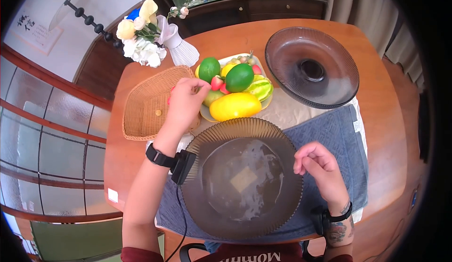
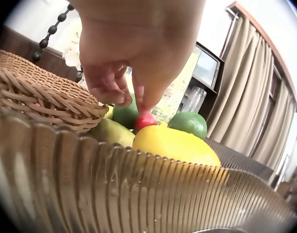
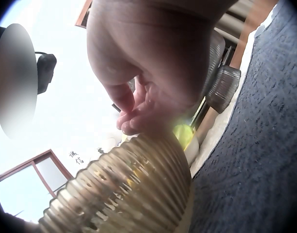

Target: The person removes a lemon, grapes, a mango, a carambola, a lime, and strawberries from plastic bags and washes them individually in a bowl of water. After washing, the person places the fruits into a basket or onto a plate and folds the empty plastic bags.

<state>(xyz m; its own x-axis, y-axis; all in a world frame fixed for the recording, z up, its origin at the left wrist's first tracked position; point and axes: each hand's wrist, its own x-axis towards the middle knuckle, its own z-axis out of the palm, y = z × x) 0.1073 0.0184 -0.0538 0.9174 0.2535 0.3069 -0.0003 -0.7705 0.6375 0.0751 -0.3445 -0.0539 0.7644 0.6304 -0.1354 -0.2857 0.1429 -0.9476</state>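
Note:
My left hand (image 1: 185,103) is between the wicker basket (image 1: 141,99) and a plate (image 1: 269,103) piled with fruit. Its fingers are bent, with a gap between the thumb and the others. In the left wrist view, a fingertip overlaps a small red fruit (image 2: 146,121) beside a yellow melon (image 2: 175,145). On the plate are green fruits (image 1: 239,77), strawberry-like red fruits (image 1: 216,83) and a striped green piece (image 1: 260,89). Loosely curled and holding nothing, my right hand (image 1: 320,170) hovers by the right rim of a ribbed smoky bowl (image 1: 282,186).
A second smoky ribbed dish (image 1: 336,69) stands at the back right. Blue-grey towel (image 1: 329,130) lies under the near bowl, over a pale cloth (image 1: 282,106). Behind the basket is a white vase (image 1: 181,48) of flowers. A cable (image 1: 182,215) hangs from the left wrist camera.

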